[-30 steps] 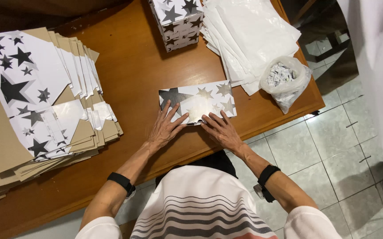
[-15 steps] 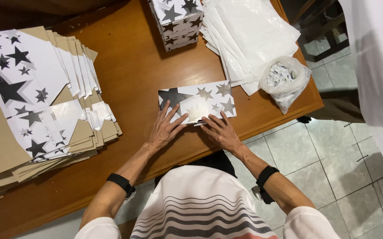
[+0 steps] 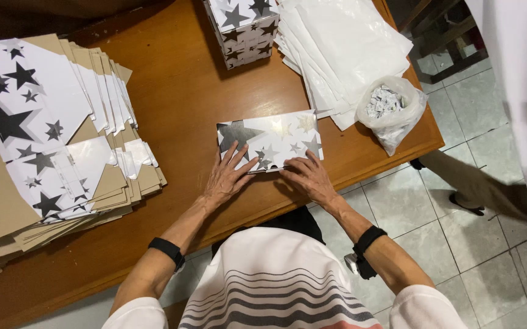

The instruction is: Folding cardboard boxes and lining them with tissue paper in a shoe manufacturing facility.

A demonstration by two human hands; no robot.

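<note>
A small white box with black and silver stars lies flat on the brown wooden table. My left hand rests with spread fingers on the box's near left edge. My right hand presses on its near right edge with fingers bent. Both wrists wear black bands.
A thick stack of flat star-printed cardboard blanks lies at the left. A stack of finished star boxes stands at the far edge, with white plastic bags beside it and a clear bag of small packets. Another person's leg stands at the right.
My hands stay on the box almost unmoved. The other person's leg has stepped into view on the tiled floor at the right.
</note>
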